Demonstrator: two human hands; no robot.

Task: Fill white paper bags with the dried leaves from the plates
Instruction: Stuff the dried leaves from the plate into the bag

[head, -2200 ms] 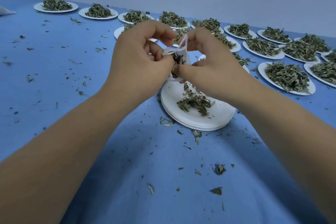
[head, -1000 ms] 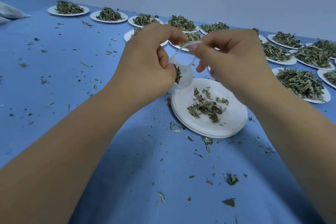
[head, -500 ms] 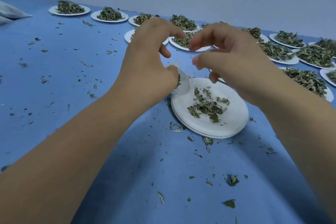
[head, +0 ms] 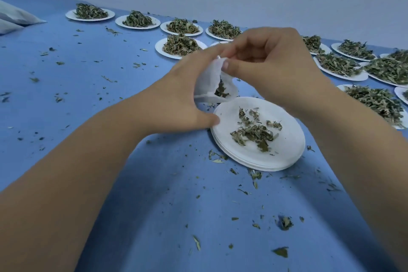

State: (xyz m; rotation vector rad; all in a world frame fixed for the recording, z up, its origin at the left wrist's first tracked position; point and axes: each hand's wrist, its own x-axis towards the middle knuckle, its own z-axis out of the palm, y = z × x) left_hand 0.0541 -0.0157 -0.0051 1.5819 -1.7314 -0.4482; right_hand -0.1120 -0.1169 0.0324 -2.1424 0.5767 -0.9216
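Right hand (head: 271, 68) back on one bag (head: 207, 81)

Entry, from my remote feed: left bare forearm (head: 88, 172), entering at 7 o'clock, uncovered to the frame edge; right bare forearm (head: 353, 161), entering at 5 o'clock, likewise. Left hand (head: 183, 99), right hand (head: 271, 68): bare. Right thumbnail (head: 225, 64) short, pale.
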